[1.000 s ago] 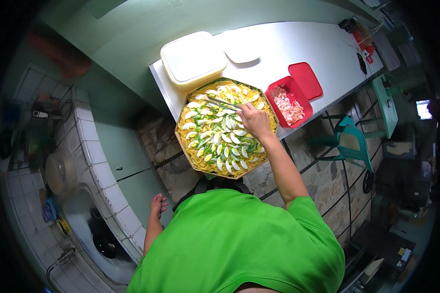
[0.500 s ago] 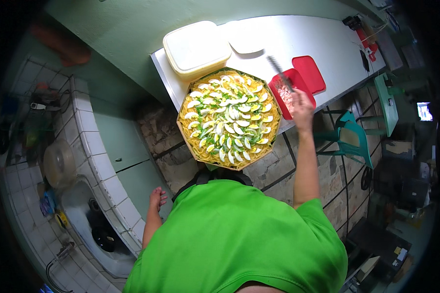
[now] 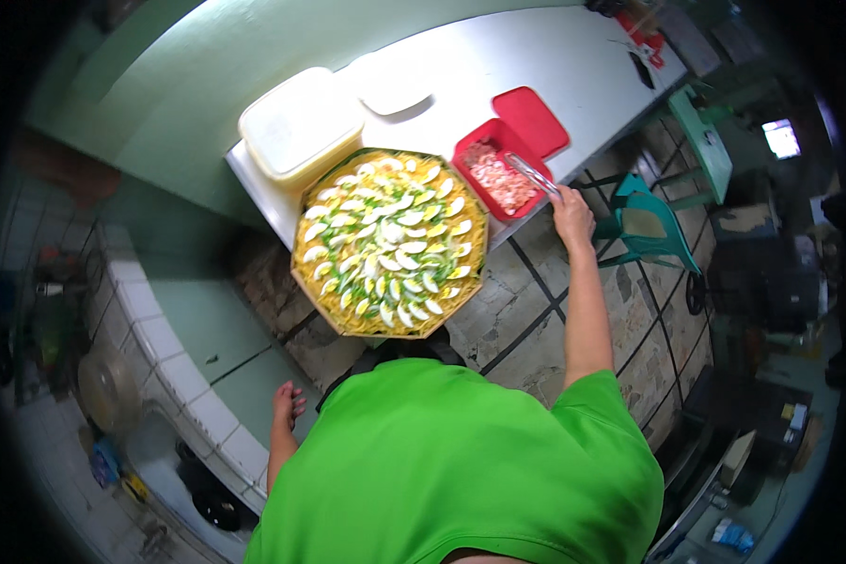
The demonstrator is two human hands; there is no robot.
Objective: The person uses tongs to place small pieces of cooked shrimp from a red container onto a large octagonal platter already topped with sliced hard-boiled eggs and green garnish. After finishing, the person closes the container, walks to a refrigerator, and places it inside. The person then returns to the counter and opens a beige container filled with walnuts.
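My right hand [image 3: 573,218] grips silver metal tongs [image 3: 531,173]. Their tips reach over a red rectangular container [image 3: 491,131] of chopped pinkish meat [image 3: 505,182]. Its red lid [image 3: 534,120] lies against its far right side. Left of the container, at the table's near edge, is an eight-sided tray [image 3: 315,303] of yellow noodles. Egg wedges [image 3: 411,247] and chopped greens cover the noodles in rings. Down at my left side hangs my left hand [image 3: 289,404], holding nothing, its fingers loosely bent and apart.
A large lidded tub [image 3: 301,124] stands behind the tray, with a flat white lid-like piece [image 3: 395,86] beside it on the white table [image 3: 498,52]. A tiled counter [image 3: 180,371] with a sink runs along my left. A green chair [image 3: 650,218] stands at the right.
The tongs have swung from upright and blurred to slanting low over the meat, with my right hand now nearer the container's right edge. The view has shifted, moving the table leftward in the picture.
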